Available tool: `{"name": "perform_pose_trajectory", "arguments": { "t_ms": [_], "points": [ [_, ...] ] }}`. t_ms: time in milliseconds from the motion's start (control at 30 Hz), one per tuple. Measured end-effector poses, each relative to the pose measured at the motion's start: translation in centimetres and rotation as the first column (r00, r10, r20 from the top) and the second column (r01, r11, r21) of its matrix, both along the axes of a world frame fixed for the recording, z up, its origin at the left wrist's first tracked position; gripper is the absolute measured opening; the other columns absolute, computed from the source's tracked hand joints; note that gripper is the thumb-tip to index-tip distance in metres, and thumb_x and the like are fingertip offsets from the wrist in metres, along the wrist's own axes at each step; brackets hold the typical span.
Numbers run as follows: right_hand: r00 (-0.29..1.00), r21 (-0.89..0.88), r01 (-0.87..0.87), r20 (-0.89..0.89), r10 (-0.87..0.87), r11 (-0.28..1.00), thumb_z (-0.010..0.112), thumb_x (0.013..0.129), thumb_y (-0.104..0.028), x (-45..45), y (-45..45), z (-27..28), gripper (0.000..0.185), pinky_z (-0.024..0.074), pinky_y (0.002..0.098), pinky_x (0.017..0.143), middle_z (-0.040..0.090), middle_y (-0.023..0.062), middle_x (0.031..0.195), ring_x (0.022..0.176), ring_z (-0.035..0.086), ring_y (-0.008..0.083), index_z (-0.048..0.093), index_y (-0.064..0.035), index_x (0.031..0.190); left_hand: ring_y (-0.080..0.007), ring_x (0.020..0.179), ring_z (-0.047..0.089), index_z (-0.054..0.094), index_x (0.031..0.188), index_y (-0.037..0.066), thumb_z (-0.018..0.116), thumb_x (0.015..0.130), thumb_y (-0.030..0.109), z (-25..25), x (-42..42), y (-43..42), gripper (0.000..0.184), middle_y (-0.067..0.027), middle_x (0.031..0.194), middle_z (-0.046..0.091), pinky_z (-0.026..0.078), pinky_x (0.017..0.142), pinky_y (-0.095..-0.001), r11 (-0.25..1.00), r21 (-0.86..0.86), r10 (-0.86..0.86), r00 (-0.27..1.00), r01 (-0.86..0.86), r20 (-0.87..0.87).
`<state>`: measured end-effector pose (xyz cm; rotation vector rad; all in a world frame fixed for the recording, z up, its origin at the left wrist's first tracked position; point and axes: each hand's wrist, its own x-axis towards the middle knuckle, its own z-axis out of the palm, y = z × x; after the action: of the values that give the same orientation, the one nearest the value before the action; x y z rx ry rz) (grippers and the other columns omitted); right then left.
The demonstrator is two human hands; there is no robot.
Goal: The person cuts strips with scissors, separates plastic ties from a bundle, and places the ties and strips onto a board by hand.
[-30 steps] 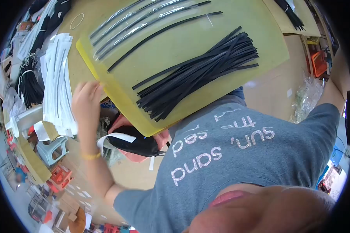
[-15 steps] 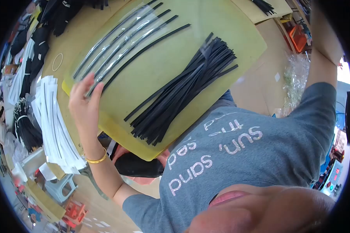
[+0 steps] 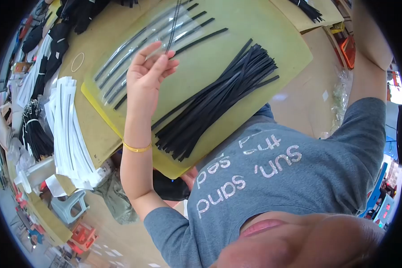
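My left hand [image 3: 149, 69] is raised over the yellow-green board [image 3: 259, 20], thumb and fingers curled together. A thin, dark double-line cord [image 3: 176, 20] runs from its fingertips up out of the top of the view; its kind is unclear. Beneath and beyond the hand, several black strips [image 3: 201, 39] lie side by side, most of them under a clear plastic sheet [image 3: 134, 49]. To the hand's right is a loose, crossed bundle of black strips [image 3: 219, 96]. My right forearm [image 3: 366, 85] reaches up at the right edge; my right hand is outside the view.
White strips [image 3: 69, 129] lie left of the board, beside a tied black bundle [image 3: 33, 131]. A pale elastic loop [image 3: 77, 62] rests on the table. On the floor stand a light-blue stool [image 3: 71, 206] and a red stool [image 3: 82, 236]. Clear plastic [image 3: 341, 89] hangs at right.
My left hand has moved right and up from the near-left ends of the strips. The thin dark cord now shows at its fingertips. The whole view has shifted slightly.
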<state>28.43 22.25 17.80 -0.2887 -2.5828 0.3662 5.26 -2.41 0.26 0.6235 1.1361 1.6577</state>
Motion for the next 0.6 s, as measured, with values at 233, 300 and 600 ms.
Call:
{"name": "perform_pose_trajectory", "arguments": {
  "t_ms": [233, 300, 600],
  "points": [
    [0.991, -0.121, -0.069, -0.123, 0.054, 0.99, 0.06, 0.096, -0.004, -0.4, -1.5, -0.8, 0.006, 0.0527, 0.024, 0.061, 0.062, 0.0032, 0.084, 0.069, 0.062, 0.0096, 0.06, -0.0022, 0.101, -0.0251, 0.095, 0.072, 0.063, 0.116, -0.001, 0.06, 0.099, 0.01, 0.5, -2.1, -5.8, 0.021, -0.0176, 0.104, 0.071, 0.059, 0.086, -0.0357, 0.959, 0.147, 0.23, 0.969, -0.242, 0.091],
    [0.99, -0.178, -0.072, -0.131, 0.048, 0.981, 0.059, 0.096, -0.004, -0.4, -1.6, -1.9, 0.006, 0.0526, 0.024, 0.06, 0.062, 0.003, 0.083, 0.068, 0.061, 0.0096, 0.06, -0.0023, 0.101, -0.0253, 0.095, 0.072, 0.065, 0.111, -0.002, 0.06, 0.099, 0.01, 1.2, -2.7, -7.0, 0.017, -0.018, 0.101, 0.072, 0.06, 0.082, -0.0347, 0.941, 0.171, 0.298, 0.954, -0.293, -0.004],
    [0.998, -0.635, -0.013, -0.057, -0.03, 0.773, 0.065, 0.094, -0.008, -1.1, -1.7, -13.4, 0.014, 0.0527, 0.0267, 0.068, 0.063, 0.0037, 0.088, 0.078, 0.061, 0.0105, 0.061, 0.0009, 0.103, -0.0071, 0.075, 0.06, 0.067, 0.097, -0.004, 0.065, 0.095, 0.007, 0.7, -6.2, -10.1, 0.011, -0.0089, 0.093, 0.073, 0.045, 0.061, -0.0191, 0.822, -0.014, 0.247, 0.379, -0.569, -0.892]
  ]
}}
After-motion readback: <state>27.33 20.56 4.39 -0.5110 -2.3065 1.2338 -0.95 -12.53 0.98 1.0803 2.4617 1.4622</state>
